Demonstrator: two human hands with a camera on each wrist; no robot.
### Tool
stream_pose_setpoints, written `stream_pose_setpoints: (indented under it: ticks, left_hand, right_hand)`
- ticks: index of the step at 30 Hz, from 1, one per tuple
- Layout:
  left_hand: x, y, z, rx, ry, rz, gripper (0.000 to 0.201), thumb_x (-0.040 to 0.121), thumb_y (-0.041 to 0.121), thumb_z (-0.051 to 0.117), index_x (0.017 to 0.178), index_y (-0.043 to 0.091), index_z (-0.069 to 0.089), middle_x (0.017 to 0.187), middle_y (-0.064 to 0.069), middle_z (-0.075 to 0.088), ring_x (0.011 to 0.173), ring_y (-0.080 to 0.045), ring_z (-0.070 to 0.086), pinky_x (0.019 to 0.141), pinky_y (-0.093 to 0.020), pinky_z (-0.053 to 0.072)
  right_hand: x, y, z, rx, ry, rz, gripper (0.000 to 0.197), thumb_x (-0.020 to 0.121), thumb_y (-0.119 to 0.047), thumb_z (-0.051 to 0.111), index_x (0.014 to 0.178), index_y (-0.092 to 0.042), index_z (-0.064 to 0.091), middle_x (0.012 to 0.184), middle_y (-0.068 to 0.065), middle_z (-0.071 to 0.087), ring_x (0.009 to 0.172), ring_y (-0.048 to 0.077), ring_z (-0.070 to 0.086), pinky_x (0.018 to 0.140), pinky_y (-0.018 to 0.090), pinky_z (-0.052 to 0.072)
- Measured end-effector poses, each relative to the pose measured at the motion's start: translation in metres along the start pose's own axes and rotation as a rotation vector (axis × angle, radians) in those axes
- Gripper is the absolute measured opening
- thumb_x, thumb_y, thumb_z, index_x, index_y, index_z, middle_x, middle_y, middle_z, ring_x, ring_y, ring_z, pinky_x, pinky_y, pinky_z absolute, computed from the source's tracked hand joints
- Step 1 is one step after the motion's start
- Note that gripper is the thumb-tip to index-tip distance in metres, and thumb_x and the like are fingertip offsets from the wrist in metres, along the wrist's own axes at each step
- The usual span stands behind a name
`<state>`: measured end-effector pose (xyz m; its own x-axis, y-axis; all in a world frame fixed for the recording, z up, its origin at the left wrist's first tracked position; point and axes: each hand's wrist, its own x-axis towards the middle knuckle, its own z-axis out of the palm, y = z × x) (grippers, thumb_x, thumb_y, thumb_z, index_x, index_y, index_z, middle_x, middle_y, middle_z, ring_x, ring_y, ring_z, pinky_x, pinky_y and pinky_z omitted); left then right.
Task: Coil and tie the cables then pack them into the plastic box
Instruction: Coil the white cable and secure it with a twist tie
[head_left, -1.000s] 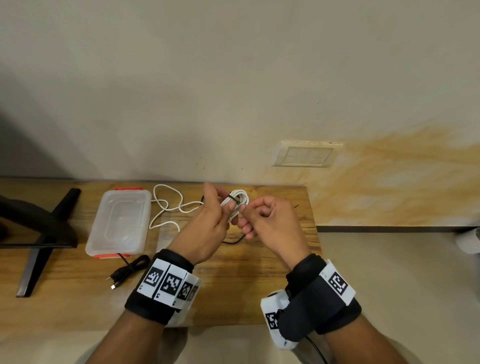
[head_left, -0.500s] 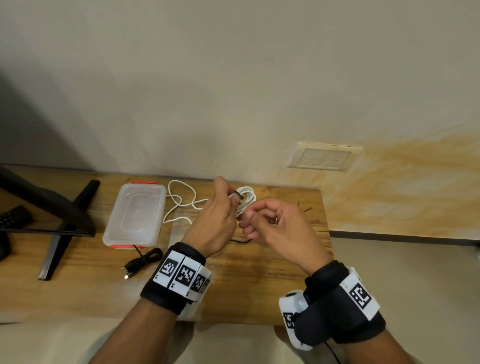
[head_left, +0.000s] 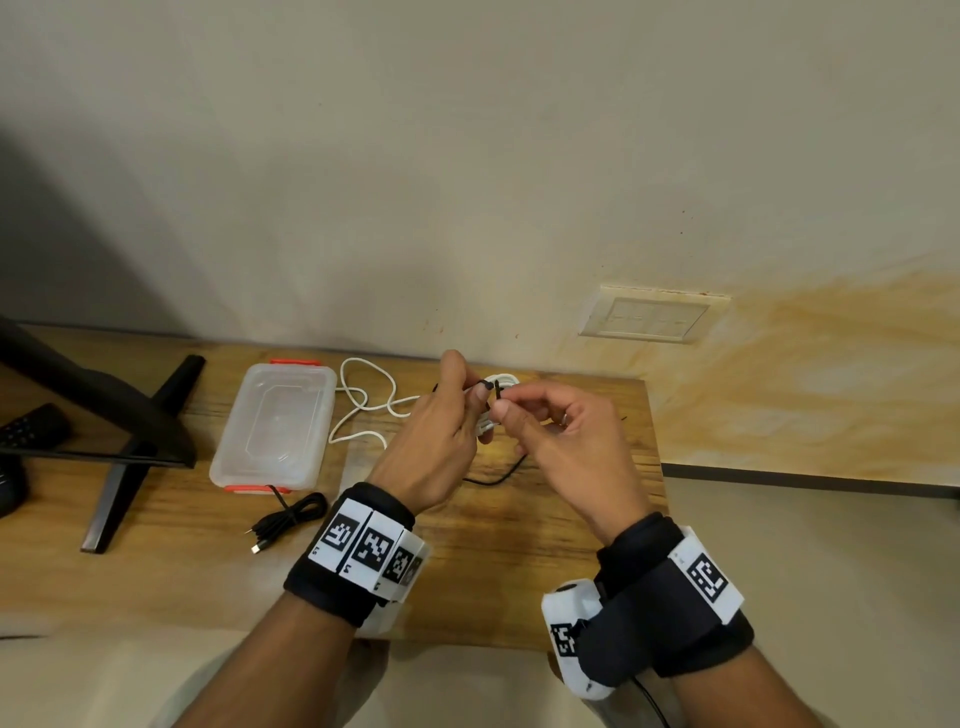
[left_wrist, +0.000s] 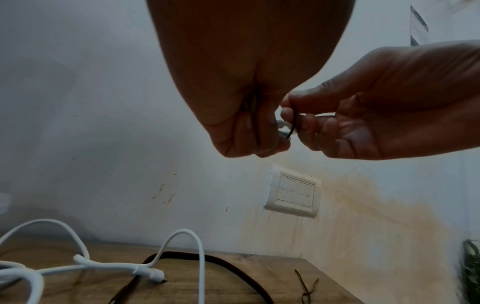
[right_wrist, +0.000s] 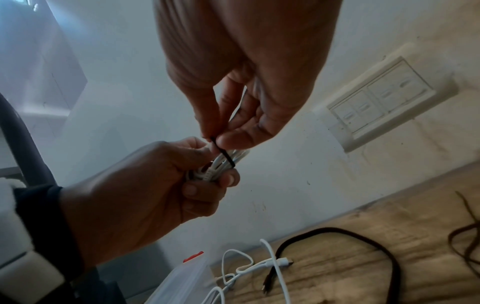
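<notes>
My left hand (head_left: 447, 431) grips a coiled white cable (right_wrist: 221, 164) above the table, fingers curled round the bundle. A thin black tie (right_wrist: 223, 153) runs across the coil; my right hand (head_left: 540, 431) pinches its end between thumb and forefinger (right_wrist: 233, 139). The same pinch on the black tie (left_wrist: 292, 125) shows in the left wrist view. A clear plastic box (head_left: 275, 426) with orange clips sits closed on the table to the left. A loose white cable (head_left: 363, 405) lies between the box and my hands, and a bundled black cable (head_left: 291, 519) lies in front of the box.
A loose black cable (right_wrist: 363, 240) curves on the wooden table (head_left: 519, 561) under my hands, with spare ties (left_wrist: 306, 288) near the right edge. A monitor stand (head_left: 135, 441) and remote (head_left: 31, 423) are at the left. A wall switch plate (head_left: 649, 319) is behind.
The view has shifted, so the table scene sits further right and lower. My right fingers have moved up to the top of the coil and now pinch the tie's end.
</notes>
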<state>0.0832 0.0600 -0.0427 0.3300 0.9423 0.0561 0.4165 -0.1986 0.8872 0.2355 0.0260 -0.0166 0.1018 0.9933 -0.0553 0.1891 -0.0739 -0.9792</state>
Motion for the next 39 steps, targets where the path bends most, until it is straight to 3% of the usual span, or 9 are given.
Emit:
stream_pose_setpoints:
  ticks: [3, 5, 9, 15, 22, 26, 35, 39]
  left_hand:
    - [-0.0004, 0.0006, 0.0006, -0.001, -0.007, 0.001, 0.020, 0.107, 0.032, 0.034, 0.101, 0.013, 0.035, 0.083, 0.003, 0.059, 0.064, -0.005, 0.061, 0.056, -0.021, 0.045]
    - [-0.0002, 0.0004, 0.0007, -0.019, -0.003, -0.010, 0.019, 0.107, 0.031, 0.034, 0.101, 0.013, 0.036, 0.083, 0.000, 0.060, 0.064, -0.007, 0.062, 0.055, -0.023, 0.046]
    - [-0.0005, 0.0005, 0.0001, -0.076, 0.017, -0.029, 0.017, 0.107, 0.029, 0.035, 0.097, 0.016, 0.035, 0.082, -0.003, 0.059, 0.063, -0.013, 0.061, 0.056, -0.036, 0.050]
    - [-0.0014, 0.0017, -0.0002, -0.090, 0.030, -0.050, 0.018, 0.107, 0.029, 0.035, 0.097, 0.014, 0.036, 0.082, -0.005, 0.060, 0.063, -0.012, 0.061, 0.061, -0.045, 0.052]
    - [-0.0023, 0.0043, -0.0009, -0.093, 0.020, -0.051, 0.018, 0.107, 0.028, 0.033, 0.098, 0.013, 0.036, 0.083, -0.009, 0.059, 0.064, -0.013, 0.061, 0.062, -0.045, 0.052]
    - [-0.0025, 0.0048, -0.0015, -0.096, 0.023, -0.056, 0.019, 0.108, 0.030, 0.033, 0.098, 0.014, 0.036, 0.085, -0.014, 0.061, 0.069, -0.023, 0.063, 0.065, -0.052, 0.052]
    - [-0.0036, 0.0085, -0.0031, -0.104, 0.022, -0.060, 0.019, 0.108, 0.030, 0.033, 0.098, 0.014, 0.036, 0.081, -0.010, 0.060, 0.072, -0.030, 0.062, 0.066, -0.054, 0.051]
    - [-0.0043, 0.0075, -0.0028, -0.099, 0.012, -0.065, 0.020, 0.108, 0.030, 0.033, 0.098, 0.013, 0.036, 0.084, -0.014, 0.061, 0.069, -0.024, 0.062, 0.067, -0.054, 0.052]
  right_hand:
    - [0.0021, -0.0001, 0.0013, 0.054, -0.004, 0.040, 0.019, 0.087, -0.013, 0.077, 0.105, -0.015, 0.072, 0.080, 0.005, 0.076, 0.070, 0.011, 0.068, 0.064, 0.026, 0.057]
    - [0.0034, 0.0005, 0.0016, 0.055, -0.001, 0.038, 0.015, 0.087, -0.012, 0.077, 0.101, -0.014, 0.071, 0.079, 0.005, 0.076, 0.068, 0.012, 0.069, 0.064, 0.027, 0.057]
    - [0.0019, 0.0001, 0.0019, 0.064, 0.001, 0.025, 0.008, 0.085, -0.012, 0.078, 0.093, -0.014, 0.075, 0.080, 0.006, 0.074, 0.069, 0.014, 0.067, 0.065, 0.028, 0.059]
    - [0.0014, -0.0007, 0.0029, 0.052, 0.007, 0.030, 0.006, 0.085, -0.011, 0.078, 0.090, -0.014, 0.077, 0.076, 0.003, 0.073, 0.064, 0.009, 0.065, 0.065, 0.028, 0.060]
    - [0.0013, -0.0005, 0.0028, 0.049, 0.007, 0.041, 0.005, 0.086, -0.011, 0.077, 0.091, -0.012, 0.076, 0.074, 0.005, 0.074, 0.062, 0.009, 0.064, 0.063, 0.025, 0.057]
    - [0.0015, -0.0005, 0.0023, 0.044, 0.010, 0.034, 0.006, 0.086, -0.011, 0.077, 0.091, -0.013, 0.076, 0.074, 0.002, 0.074, 0.063, 0.007, 0.065, 0.064, 0.025, 0.058]
    - [0.0011, -0.0008, 0.0028, 0.037, 0.006, 0.040, 0.006, 0.086, -0.011, 0.077, 0.092, -0.013, 0.076, 0.077, 0.003, 0.074, 0.066, 0.008, 0.067, 0.067, 0.030, 0.061]
    - [0.0014, -0.0004, 0.0029, 0.030, 0.008, 0.047, 0.006, 0.086, -0.012, 0.077, 0.092, -0.015, 0.076, 0.078, 0.003, 0.074, 0.068, 0.011, 0.068, 0.068, 0.033, 0.062]
